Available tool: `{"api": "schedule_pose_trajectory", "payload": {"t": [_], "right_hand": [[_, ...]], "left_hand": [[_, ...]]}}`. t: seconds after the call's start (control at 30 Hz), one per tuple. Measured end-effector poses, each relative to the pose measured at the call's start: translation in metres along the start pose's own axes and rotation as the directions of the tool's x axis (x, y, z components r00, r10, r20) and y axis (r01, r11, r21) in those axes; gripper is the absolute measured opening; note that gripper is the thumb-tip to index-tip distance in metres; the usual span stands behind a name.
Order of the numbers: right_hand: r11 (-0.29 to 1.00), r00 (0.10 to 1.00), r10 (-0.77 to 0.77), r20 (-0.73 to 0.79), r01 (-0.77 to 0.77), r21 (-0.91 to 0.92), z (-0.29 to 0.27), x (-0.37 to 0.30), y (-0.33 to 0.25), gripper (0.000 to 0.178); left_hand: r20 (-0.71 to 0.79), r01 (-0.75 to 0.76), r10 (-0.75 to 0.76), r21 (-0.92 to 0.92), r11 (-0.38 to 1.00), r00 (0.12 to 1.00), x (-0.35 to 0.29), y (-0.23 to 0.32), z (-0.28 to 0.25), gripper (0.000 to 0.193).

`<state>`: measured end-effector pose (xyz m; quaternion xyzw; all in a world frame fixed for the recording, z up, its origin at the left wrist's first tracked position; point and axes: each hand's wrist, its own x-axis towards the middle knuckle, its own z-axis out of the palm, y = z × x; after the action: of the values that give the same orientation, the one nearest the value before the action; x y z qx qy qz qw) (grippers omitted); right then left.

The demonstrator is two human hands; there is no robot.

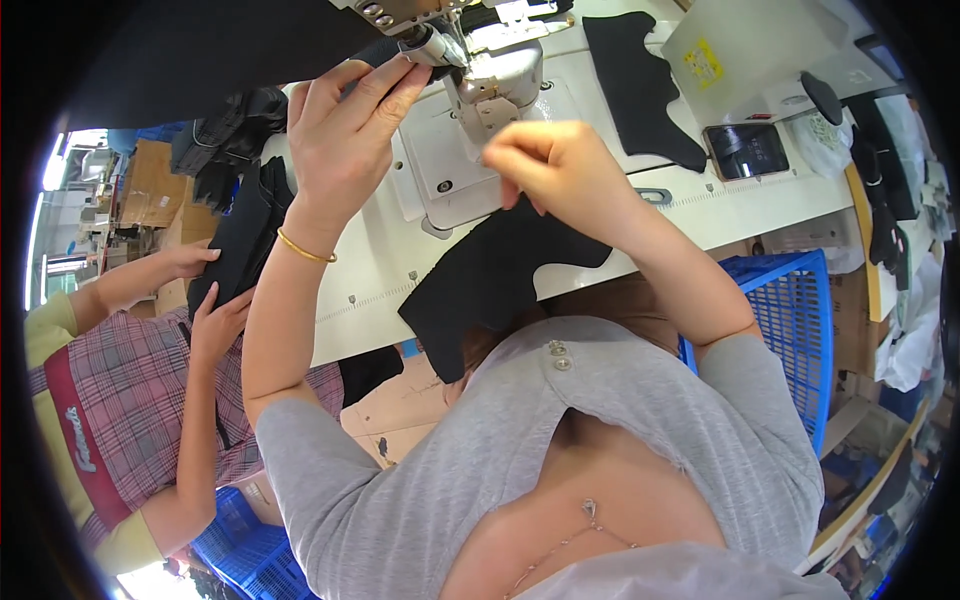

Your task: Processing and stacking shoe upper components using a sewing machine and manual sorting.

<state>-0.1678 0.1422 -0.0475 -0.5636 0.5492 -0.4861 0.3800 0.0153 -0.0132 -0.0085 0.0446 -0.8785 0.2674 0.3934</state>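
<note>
At the far side, my left hand (345, 140) reaches up to the head of a sewing machine (490, 85). Its thumb and forefinger come together at a metal cylinder, beside a bit of black material; what they grip is hidden. My right hand (555, 170) hovers just right of the machine's arm, fingers curled in; whatever may be in them is not visible. Below it, a black cut fabric piece (480, 275) hangs over the near edge of the white table (365, 300). A second black cut piece (640, 95) lies flat at the far right.
To the left, a co-worker's hands (215, 310) hold black material (245, 225). A dark phone-like device (747, 150) lies on the table's right part, near a white machine housing (760, 50). Blue plastic baskets stand at right (795, 330) and lower left (250, 550).
</note>
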Motion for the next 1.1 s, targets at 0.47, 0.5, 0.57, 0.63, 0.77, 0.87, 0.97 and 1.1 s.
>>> {"api": "schedule_pose_trajectory", "payload": {"t": [0.47,0.5,0.57,0.63,0.77,0.87,0.97,1.1], "right_hand": [[0.594,0.992,0.052,0.118,0.064,-0.802,0.002,-0.049,0.051,0.043],[0.623,0.98,0.156,0.12,-0.003,-0.782,0.003,-0.049,0.049,0.043],[0.652,0.983,0.147,0.11,-0.013,-0.758,0.003,-0.05,0.056,0.04],[0.676,0.985,0.148,0.084,-0.039,-0.736,-0.006,-0.051,0.063,0.038],[0.908,0.967,-0.058,0.249,0.155,-0.388,-0.039,-0.045,0.036,0.03],[0.97,0.937,-0.216,0.276,0.237,-0.047,-0.043,-0.039,0.009,0.02],[0.991,0.99,0.038,0.137,-0.054,0.119,-0.027,-0.024,-0.021,0.017],[0.919,0.993,0.013,-0.121,0.036,0.393,-0.001,-0.003,-0.017,0.017]], "left_hand": [[0.164,0.393,-0.377,-0.073,0.917,0.911,-0.029,0.017,0.011,0.034],[0.165,0.394,-0.379,-0.07,0.916,0.911,-0.032,0.018,0.012,0.034],[0.252,0.515,-0.475,-0.123,0.848,0.843,-0.036,0.018,0.011,0.03],[0.227,0.45,-0.433,-0.025,0.893,0.872,-0.033,0.023,-0.001,0.027],[0.462,0.327,-0.376,0.187,0.927,0.803,-0.077,0.043,-0.037,0.028],[0.634,0.566,-0.304,-0.258,0.783,0.711,-0.094,0.045,-0.053,0.021],[0.768,0.882,-0.479,-0.469,0.032,0.426,-0.023,0.035,-0.049,0.023],[0.795,0.85,-0.429,-0.516,-0.105,0.43,0.034,0.022,-0.027,0.021]]}}
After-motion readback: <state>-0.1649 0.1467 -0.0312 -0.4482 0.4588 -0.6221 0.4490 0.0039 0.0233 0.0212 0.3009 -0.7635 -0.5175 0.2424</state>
